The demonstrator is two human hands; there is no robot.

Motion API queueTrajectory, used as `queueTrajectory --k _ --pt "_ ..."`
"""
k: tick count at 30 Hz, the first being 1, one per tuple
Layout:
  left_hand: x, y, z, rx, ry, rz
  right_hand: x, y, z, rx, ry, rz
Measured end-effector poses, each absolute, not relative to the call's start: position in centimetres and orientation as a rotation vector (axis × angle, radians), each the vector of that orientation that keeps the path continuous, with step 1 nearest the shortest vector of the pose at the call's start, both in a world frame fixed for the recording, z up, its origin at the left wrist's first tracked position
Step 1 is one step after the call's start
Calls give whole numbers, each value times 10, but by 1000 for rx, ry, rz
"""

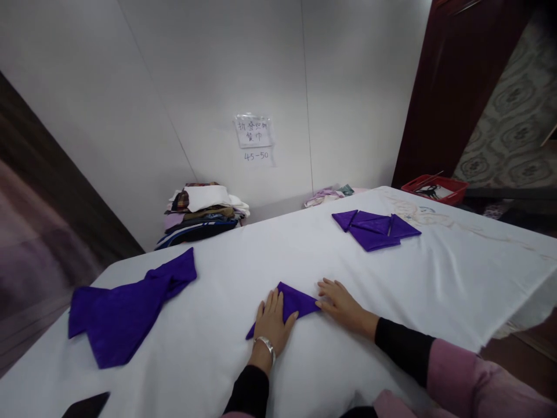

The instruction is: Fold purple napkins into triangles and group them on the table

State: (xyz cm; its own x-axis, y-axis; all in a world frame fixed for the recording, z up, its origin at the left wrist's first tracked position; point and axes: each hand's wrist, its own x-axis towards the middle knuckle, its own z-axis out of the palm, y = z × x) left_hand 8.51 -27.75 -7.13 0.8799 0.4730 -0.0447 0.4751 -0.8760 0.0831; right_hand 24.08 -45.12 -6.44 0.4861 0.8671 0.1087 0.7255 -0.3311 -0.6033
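Note:
A purple cloth napkin (297, 301), folded into a triangle, lies on the white-covered table before me. My left hand (274, 320) rests flat on its left half, fingers stretched out and covering part of it. At the triangle's right corner, my right hand (340, 305) touches the tip with its thumb, the other fingers extended and apart. Several folded purple napkins (369, 229) lie overlapping farther back on the right. Over on the left sits a loose, unfolded heap of purple cloth (124, 310).
A stack of folded clothes (204, 212) stands beyond the table's back edge, near the wall. The red basket (456, 188) at the far right holds black-handled items. A dark flat object (87, 406) lies at the lower left. A handwritten paper sign (255, 132) hangs on the wall.

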Motion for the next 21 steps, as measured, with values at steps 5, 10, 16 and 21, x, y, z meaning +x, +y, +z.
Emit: queueTrajectory --k 5,10,16,21 --pt "85 -277 -72 2952 745 -26 234 -450 -62 -2158 -1232 338" --pt "84 -277 -72 2959 744 -7 234 -451 -63 -2160 -1260 341" --pt "85 -277 -71 2974 749 -7 236 -451 -71 -2133 -1279 326" --pt "85 -277 -72 2958 753 -11 240 -450 -77 -2153 -1313 299"
